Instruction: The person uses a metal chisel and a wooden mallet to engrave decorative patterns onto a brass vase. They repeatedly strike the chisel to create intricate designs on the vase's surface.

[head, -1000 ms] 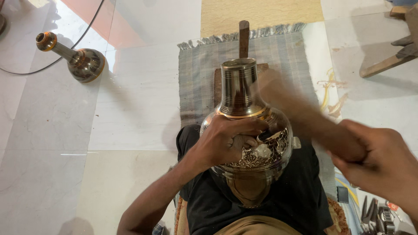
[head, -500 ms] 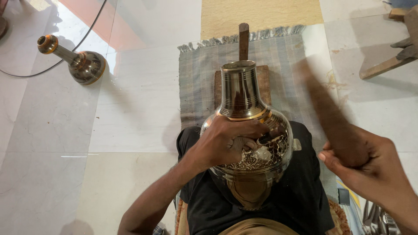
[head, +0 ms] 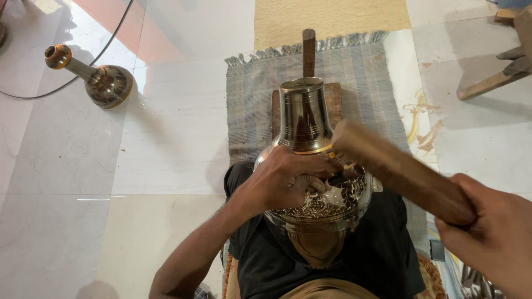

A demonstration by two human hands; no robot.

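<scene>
**Mallet over the engraved brass vessel**

Left hand (head: 291, 182) clamped around a small dark tool (head: 339, 178), tip pressed to the patterned belly of the brass vessel (head: 316, 182). Right hand (head: 490, 238) clenched on a wooden mallet (head: 399, 169), its blurred head just above the tool. Vessel lying in the lap, neck pointing away onto a wooden block (head: 332, 102) on a grey fringed mat (head: 249, 111). Far left on the tiled floor (head: 166, 138), a second brass vessel (head: 100, 80) on its side.

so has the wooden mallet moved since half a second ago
Yes. The wooden mallet swung down and left, its head now against the brass vessel's neck, which stayed put.
</scene>
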